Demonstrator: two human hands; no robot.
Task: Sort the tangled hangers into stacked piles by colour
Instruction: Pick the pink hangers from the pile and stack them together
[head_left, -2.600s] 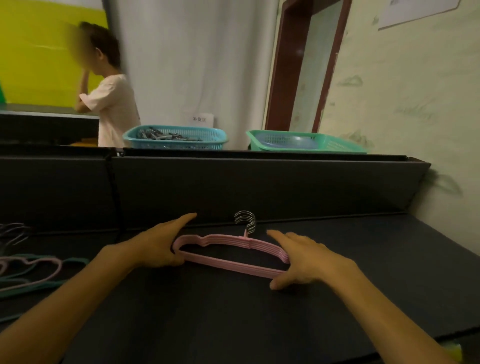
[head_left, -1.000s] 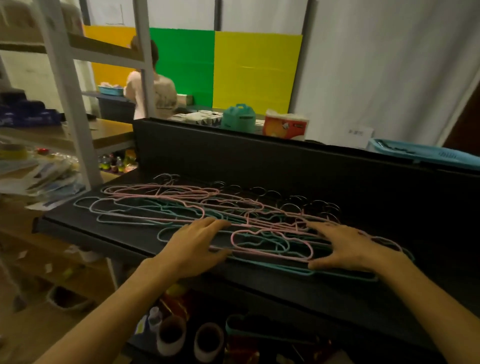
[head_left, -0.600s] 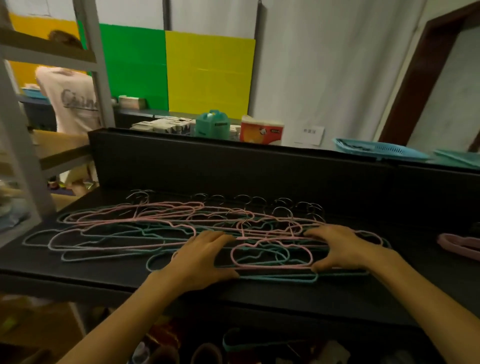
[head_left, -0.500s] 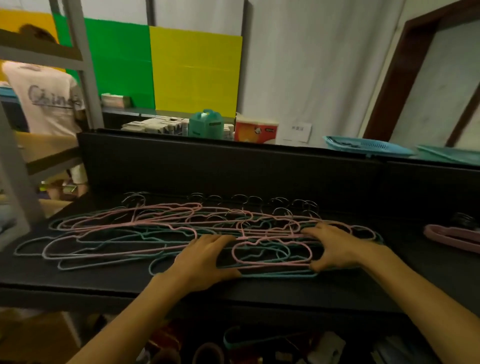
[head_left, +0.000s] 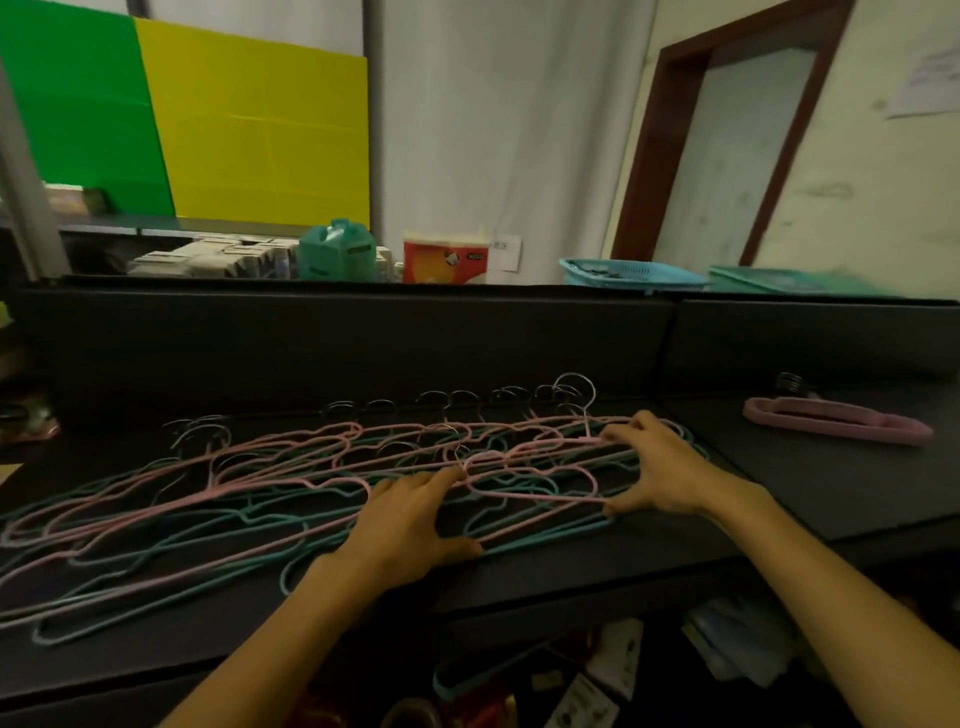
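Nearest, the left hand (head_left: 410, 519) lies flat with fingers spread on the tangled hangers (head_left: 260, 493), pink and teal wire mixed across the black table (head_left: 779, 499). Just beyond, the right hand (head_left: 657, 467) curls thumb and fingers around a pink hanger (head_left: 530, 486) on top of the heap, its hook among others. To the right, well apart, sits a stacked pink pile (head_left: 836, 423). A black back panel (head_left: 363, 343) rises behind; past it stand a teal jug (head_left: 337, 252), a red pack (head_left: 447, 257) and blue basket (head_left: 631, 273).
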